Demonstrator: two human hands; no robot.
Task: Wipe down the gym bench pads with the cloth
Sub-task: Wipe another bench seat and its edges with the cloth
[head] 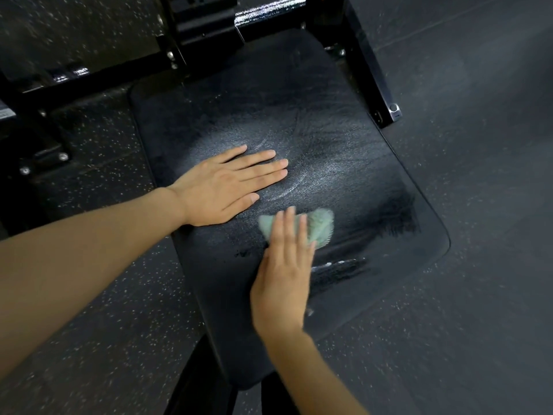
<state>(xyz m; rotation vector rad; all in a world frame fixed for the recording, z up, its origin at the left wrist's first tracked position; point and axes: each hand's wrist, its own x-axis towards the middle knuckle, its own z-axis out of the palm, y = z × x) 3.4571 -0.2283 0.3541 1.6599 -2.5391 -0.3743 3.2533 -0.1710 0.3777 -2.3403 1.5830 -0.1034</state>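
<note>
Right hand (282, 283), fingers straight, pressing green cloth (321, 226) onto bench pad (359, 163) mid-width; left hand (221, 190), fingers straight and together, flat near pad's left edge.

Two hands — the left hand (221, 187), the right hand (281, 280) — one green cloth (321, 226), one black bench pad (344, 139).

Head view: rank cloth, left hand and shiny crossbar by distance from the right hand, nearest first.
1. cloth: under the fingers of the right hand, touching.
2. left hand: flat on the pad, up and to the left.
3. crossbar: beyond the pad's far end, top of view.
</note>
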